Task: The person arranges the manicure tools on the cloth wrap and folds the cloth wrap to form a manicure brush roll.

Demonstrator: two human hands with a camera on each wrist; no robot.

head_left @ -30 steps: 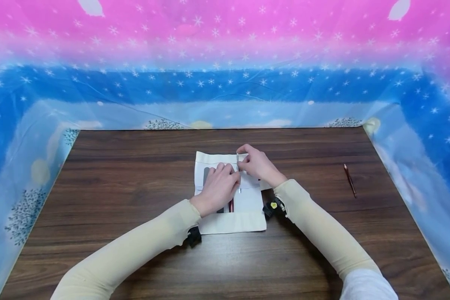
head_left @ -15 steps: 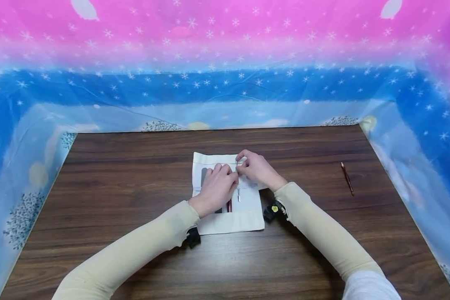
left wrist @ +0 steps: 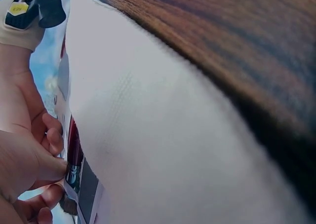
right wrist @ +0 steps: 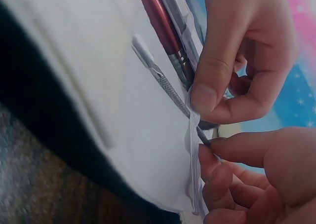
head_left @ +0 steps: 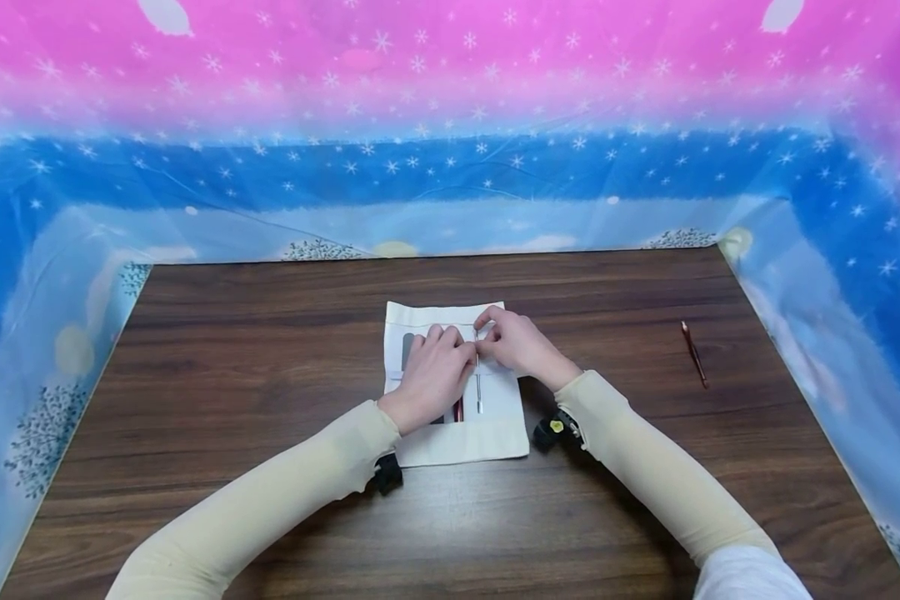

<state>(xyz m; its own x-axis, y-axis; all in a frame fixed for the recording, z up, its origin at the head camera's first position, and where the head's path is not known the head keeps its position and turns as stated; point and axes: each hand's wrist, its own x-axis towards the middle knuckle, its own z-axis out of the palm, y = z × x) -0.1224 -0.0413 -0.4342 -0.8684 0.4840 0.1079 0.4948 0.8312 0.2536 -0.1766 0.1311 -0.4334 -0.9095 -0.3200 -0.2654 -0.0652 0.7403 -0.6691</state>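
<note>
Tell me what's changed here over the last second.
The metal tool has slid toward the person under the elastic band, so more of it shows on the near side; the right hand, pinching its far part, came slightly nearer too. No new grip or release shows. The left hand, red brush and brown stick stayed put.

Cloth case (head_left: 461,444): on the tabletop (head_left: 255,350), near its middle.
Cuticle pusher (right wrist: 171,92): on the case, under the elastic band (right wrist: 194,160), right of the brush (right wrist: 163,24).
Brush: between pusher and flat tool (head_left: 407,347).
Pen-shaped tool (head_left: 694,356): well right of the case.
Curtain (head_left: 450,171): behind and beside the tabletop.
</note>
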